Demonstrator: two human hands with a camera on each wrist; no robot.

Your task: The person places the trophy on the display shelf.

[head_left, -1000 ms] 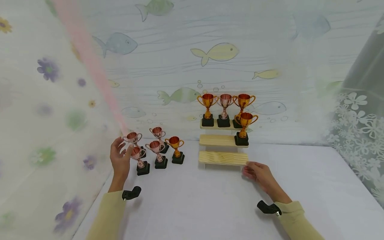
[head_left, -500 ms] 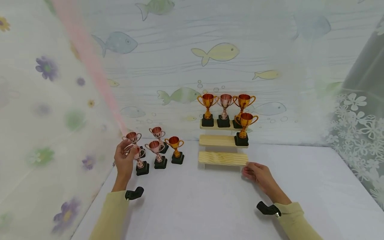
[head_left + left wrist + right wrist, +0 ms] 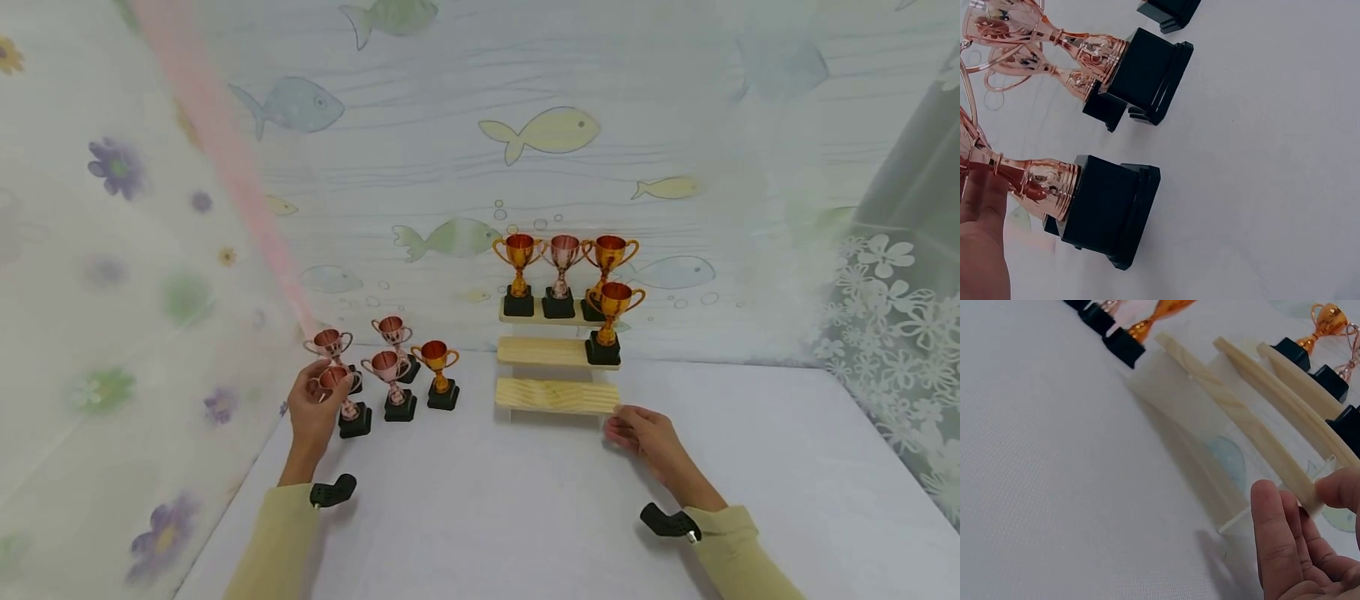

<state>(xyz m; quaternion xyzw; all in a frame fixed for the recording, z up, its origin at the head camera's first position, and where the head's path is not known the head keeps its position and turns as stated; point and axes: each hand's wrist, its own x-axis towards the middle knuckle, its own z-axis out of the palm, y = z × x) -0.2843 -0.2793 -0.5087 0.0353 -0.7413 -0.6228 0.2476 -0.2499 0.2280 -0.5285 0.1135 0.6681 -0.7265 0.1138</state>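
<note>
My left hand [image 3: 310, 417] grips the nearest rose-gold trophy [image 3: 355, 420] by its cup, thumb on the right side and fingers on the left. Its black base stands on the table. In the left wrist view, two fingers [image 3: 985, 197] lie against the trophy's narrow stem; the rest of the hand is cut off. My right hand [image 3: 651, 440] pinches the right end of the lowest board of a three-step wooden shelf [image 3: 557, 396]. The right wrist view has the thumb [image 3: 1338, 487] on one face of the board [image 3: 1241, 425] and fingers beneath.
Around the held trophy stand rose-gold trophies [image 3: 387, 367] and a gold trophy [image 3: 437, 357]. Three trophies line the top step, a rose-gold one [image 3: 562, 254] in the middle. Another gold trophy [image 3: 615, 302] occupies the middle step's right end. A fish-patterned curtain [image 3: 420, 183] hangs behind.
My left hand has moved slightly right and down from beside the rear trophy, and its fingers have closed around the front trophy's cup. The right hand stays on the shelf.
</note>
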